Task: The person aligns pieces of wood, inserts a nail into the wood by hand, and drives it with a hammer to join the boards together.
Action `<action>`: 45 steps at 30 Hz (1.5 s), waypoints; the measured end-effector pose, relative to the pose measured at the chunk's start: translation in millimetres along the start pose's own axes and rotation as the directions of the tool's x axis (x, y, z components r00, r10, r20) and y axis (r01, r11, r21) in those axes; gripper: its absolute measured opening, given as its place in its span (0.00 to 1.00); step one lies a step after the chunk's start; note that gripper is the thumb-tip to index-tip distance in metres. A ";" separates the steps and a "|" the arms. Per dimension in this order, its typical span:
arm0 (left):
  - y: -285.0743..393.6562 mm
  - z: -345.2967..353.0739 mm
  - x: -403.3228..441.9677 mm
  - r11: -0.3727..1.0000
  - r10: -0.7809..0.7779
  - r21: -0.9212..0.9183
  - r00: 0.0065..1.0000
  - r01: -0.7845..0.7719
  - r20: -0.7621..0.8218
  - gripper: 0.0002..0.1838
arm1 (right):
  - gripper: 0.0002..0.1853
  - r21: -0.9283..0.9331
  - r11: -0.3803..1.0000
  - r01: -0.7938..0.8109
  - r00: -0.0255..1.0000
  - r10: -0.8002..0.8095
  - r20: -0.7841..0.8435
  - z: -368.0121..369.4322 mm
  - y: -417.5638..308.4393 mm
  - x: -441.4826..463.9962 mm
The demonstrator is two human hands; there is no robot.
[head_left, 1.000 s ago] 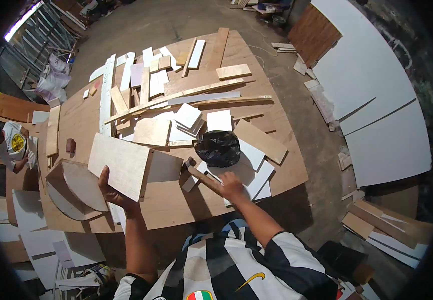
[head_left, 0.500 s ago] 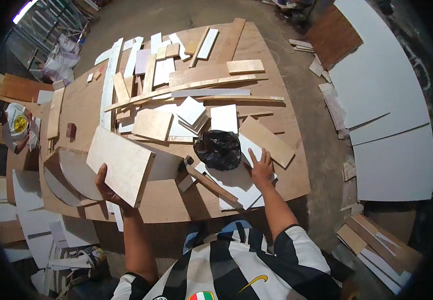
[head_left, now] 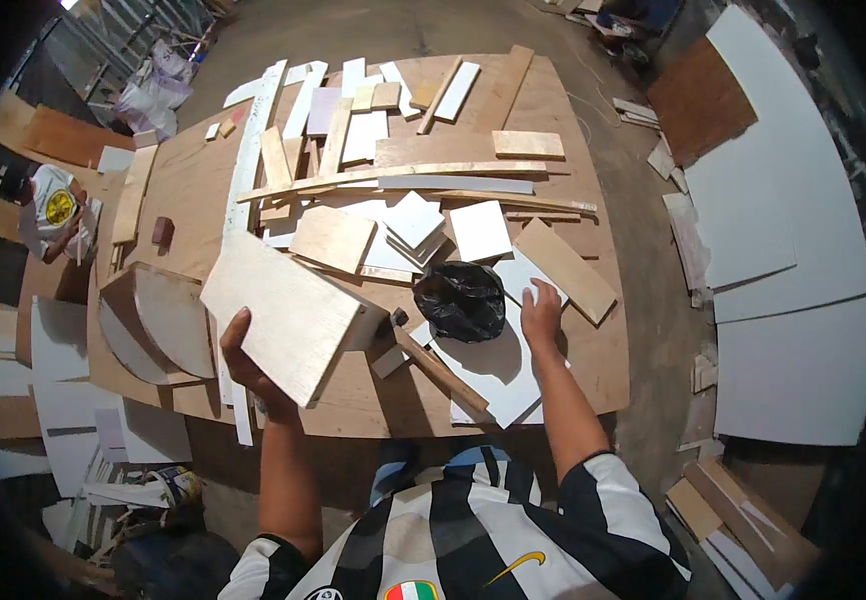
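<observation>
My left hand (head_left: 251, 362) grips the near edge of a pale wooden panel (head_left: 278, 310), its thumb on the broad face and the fingers mostly hidden beneath. The panel is tilted above the table's near side, and a second board joins or sits behind its right edge; I cannot tell which. My right hand (head_left: 541, 318) is over a white board (head_left: 493, 385), fingers extended and nothing visible in them. Just left of it sits a black plastic bag (head_left: 460, 302). A hammer (head_left: 443, 372) with a wooden handle lies between the panel and the white board.
Many wood offcuts and long strips (head_left: 393, 178) cover the middle and back of the table (head_left: 173, 290). A curved wooden piece (head_left: 158, 325) stands at the left. Another person (head_left: 56, 212) works at far left. Large white sheets (head_left: 793, 300) lie at right.
My view has shifted, so the table appears farther right. The left hand has turned the panel slightly, showing more of its right edge. My right hand's fingers are less spread.
</observation>
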State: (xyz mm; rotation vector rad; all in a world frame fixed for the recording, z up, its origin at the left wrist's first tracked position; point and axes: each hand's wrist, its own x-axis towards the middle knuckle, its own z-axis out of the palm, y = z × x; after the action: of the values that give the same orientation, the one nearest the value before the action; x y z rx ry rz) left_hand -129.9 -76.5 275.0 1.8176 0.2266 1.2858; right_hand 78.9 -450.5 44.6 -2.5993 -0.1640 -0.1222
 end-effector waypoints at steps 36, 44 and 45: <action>-16.1 -3.9 42.9 0.898 -0.015 -0.418 0.958 0.140 0.288 0.30 | 0.08 0.317 0.946 0.071 0.975 -0.133 0.178 20.3 -132.3 -15.2; -30.4 -19.4 55.7 0.724 -0.121 -0.560 0.872 0.404 0.474 0.33 | 0.12 0.785 0.612 -0.097 0.933 -0.218 0.286 -114.1 -256.0 -25.0; -36.2 -19.0 57.3 0.725 -0.098 -0.562 0.868 0.398 0.487 0.33 | 0.12 0.830 0.532 -0.169 0.898 -0.265 0.352 -125.7 -269.5 -25.3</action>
State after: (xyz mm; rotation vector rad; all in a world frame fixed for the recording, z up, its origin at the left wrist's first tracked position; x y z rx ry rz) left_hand -108.6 -10.9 288.8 1.3382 -0.1986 0.6135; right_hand 9.1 -287.4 284.6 -1.5631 -0.3597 0.4490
